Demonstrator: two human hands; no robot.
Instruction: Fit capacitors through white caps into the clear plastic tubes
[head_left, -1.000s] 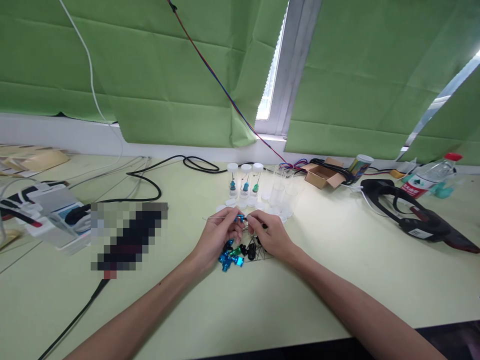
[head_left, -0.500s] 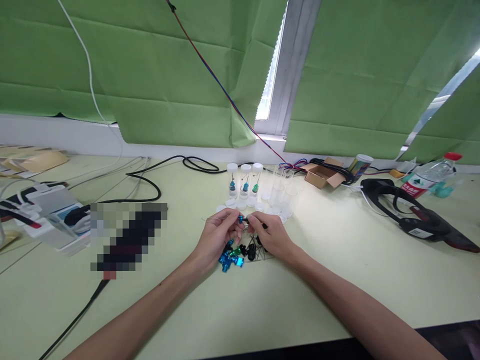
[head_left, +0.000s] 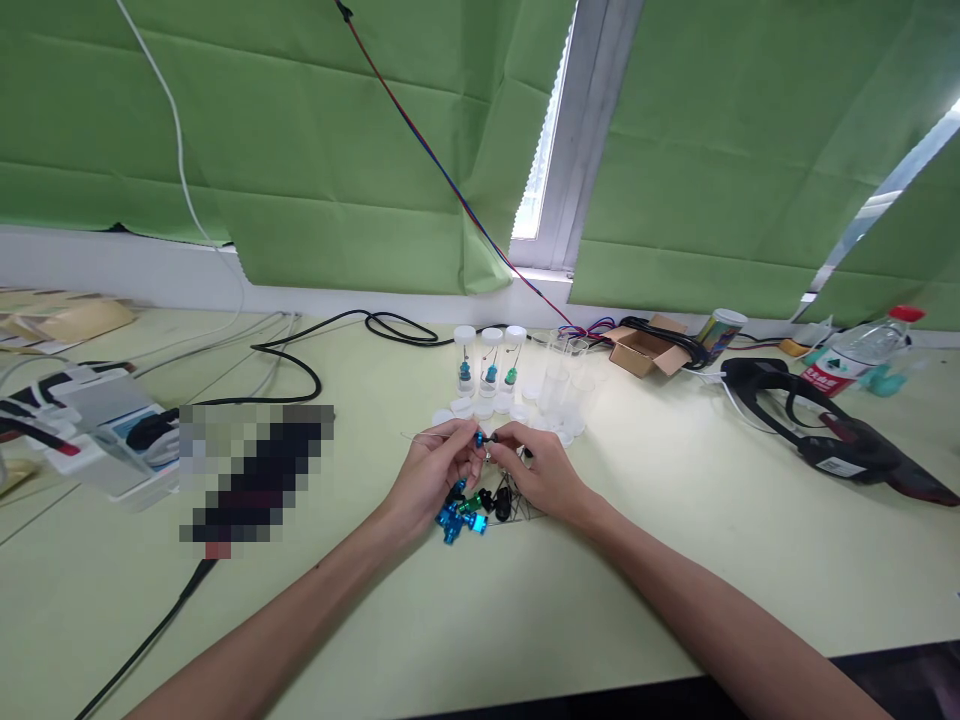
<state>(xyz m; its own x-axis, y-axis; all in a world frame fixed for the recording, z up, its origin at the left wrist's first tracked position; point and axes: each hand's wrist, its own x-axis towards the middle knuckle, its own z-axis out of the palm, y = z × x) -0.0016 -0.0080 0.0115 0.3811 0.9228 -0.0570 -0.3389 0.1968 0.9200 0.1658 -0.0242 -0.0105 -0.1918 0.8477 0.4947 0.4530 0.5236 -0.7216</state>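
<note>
In the middle of the table my left hand (head_left: 442, 460) is closed around a small blue metal piece with a black end (head_left: 480, 439). A thin wire (head_left: 420, 435) sticks out leftward past the same hand. The thumb and forefinger of my right hand (head_left: 544, 465) are at the black end, in a pinch; their exact contact is hard to make out. Below the hands lie loose blue metal pieces (head_left: 452, 523), a green piece (head_left: 472, 503), black knobs (head_left: 503, 504) and thin dark wires (head_left: 525, 510), partly hidden by my right hand.
Behind the hands stand three capped clear tubes (head_left: 490, 365) with blue or green pieces inside. White caps (head_left: 463, 407) and uncapped clear tubes (head_left: 555, 385) are beside them. Right are a cardboard box (head_left: 649, 345), a black headset (head_left: 847, 440) and a bottle (head_left: 859, 350); left, a power strip (head_left: 112, 430).
My right fingers have shifted slightly and loosened around the black end, which shows more plainly. The left hand stays nearly in place with the blue piece.
</note>
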